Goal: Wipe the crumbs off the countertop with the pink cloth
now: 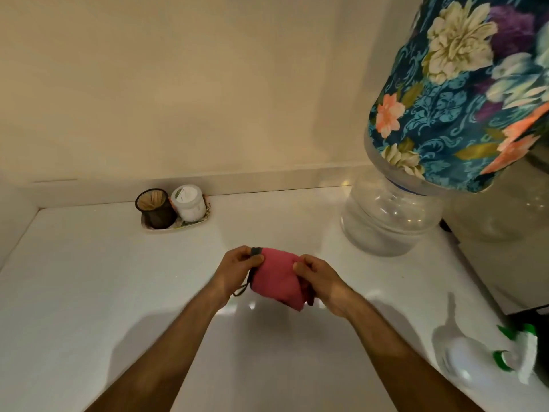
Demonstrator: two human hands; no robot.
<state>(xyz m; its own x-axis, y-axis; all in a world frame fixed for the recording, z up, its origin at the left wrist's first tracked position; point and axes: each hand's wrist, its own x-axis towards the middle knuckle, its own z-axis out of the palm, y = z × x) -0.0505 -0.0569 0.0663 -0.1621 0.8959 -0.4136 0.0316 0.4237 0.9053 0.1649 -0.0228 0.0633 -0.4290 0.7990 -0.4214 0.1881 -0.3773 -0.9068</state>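
The pink cloth is bunched up between both hands, held just above the white countertop near its middle. My left hand pinches the cloth's left edge, where a dark tag and a dark loop hang down. On the cloth's right side, my right hand grips it with thumb on top. Crumbs are too small to make out on the glossy surface.
A small tray by the back wall holds a dark toothpick cup and a white jar. A large clear water bottle under a floral cover stands at the right. A white and green spray bottle lies at the near right.
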